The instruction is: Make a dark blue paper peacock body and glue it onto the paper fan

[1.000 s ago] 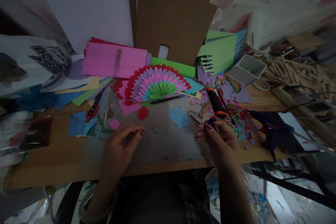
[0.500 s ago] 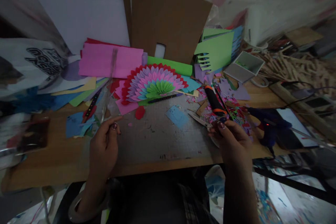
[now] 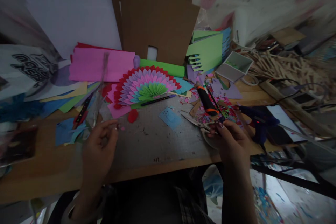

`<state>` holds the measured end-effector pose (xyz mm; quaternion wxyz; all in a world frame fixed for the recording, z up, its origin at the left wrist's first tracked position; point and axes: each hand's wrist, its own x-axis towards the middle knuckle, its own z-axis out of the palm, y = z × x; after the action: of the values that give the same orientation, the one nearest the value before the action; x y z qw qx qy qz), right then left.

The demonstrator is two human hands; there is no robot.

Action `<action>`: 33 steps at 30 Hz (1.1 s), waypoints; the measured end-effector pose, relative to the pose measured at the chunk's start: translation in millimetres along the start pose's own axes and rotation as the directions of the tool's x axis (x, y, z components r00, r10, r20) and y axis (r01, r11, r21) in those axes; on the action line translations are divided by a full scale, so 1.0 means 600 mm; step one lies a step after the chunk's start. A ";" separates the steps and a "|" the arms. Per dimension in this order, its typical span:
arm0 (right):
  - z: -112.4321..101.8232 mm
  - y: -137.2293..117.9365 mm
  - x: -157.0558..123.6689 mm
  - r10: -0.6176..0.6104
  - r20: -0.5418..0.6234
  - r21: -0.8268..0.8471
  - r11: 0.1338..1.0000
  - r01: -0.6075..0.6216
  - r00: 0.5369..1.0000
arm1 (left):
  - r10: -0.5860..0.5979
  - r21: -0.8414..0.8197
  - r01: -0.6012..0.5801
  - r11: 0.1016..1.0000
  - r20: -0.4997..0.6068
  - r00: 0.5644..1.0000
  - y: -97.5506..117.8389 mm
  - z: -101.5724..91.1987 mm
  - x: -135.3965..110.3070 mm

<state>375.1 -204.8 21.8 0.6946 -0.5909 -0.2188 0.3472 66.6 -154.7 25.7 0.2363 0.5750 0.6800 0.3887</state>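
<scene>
My left hand (image 3: 101,147) is over the left side of the grey cutting mat (image 3: 147,143). Its fingers are curled and the thumb tip is drawn up to the index finger; whether anything is pinched there is too dim to make out. A tiny pink scrap (image 3: 122,128) lies just beyond the fingertips. On the right, my right hand (image 3: 231,138) is closed around the handles of scissors (image 3: 193,119), blades pointing left and slightly apart. Left of the blades lies a light blue paper piece (image 3: 170,117). A layered fan of folded coloured paper (image 3: 149,85) rests at the back of the mat.
An orange-and-black handled tool (image 3: 207,101) lies among paper scraps (image 3: 229,106). A blue glue gun (image 3: 258,120) with a red light sits by a phone (image 3: 287,122). Pink sheets (image 3: 102,64), a green roll (image 3: 162,68) and a pen (image 3: 157,100) are near the fan.
The view has turned a little, shifting the table leftward in the picture. My left index finger has bent in toward the thumb. The scissors stay in my right hand.
</scene>
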 end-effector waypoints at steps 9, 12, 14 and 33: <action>0.016 0.006 -0.020 0.071 0.225 -0.128 0.991 -0.043 0.972 | 0.317 0.056 -0.377 0.924 0.437 0.842 0.068 0.136 0.020; 0.024 0.012 -0.022 0.066 0.303 -0.186 0.982 -0.009 0.951 | 0.307 0.128 -0.403 0.906 0.459 0.834 0.058 0.154 0.018; 0.027 0.016 -0.020 0.050 0.321 -0.195 0.981 0.014 0.946 | 0.291 0.173 -0.405 0.898 0.458 0.840 0.052 0.156 0.021; 0.029 0.028 0.006 -0.161 0.349 -0.523 0.784 0.334 0.923 | 0.431 0.145 -0.533 0.834 0.433 0.792 0.048 0.126 0.044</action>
<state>361.3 -189.7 8.8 0.4851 -0.6813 -0.4872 0.2515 135.9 -108.7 7.7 0.1791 0.8206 0.4944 0.2238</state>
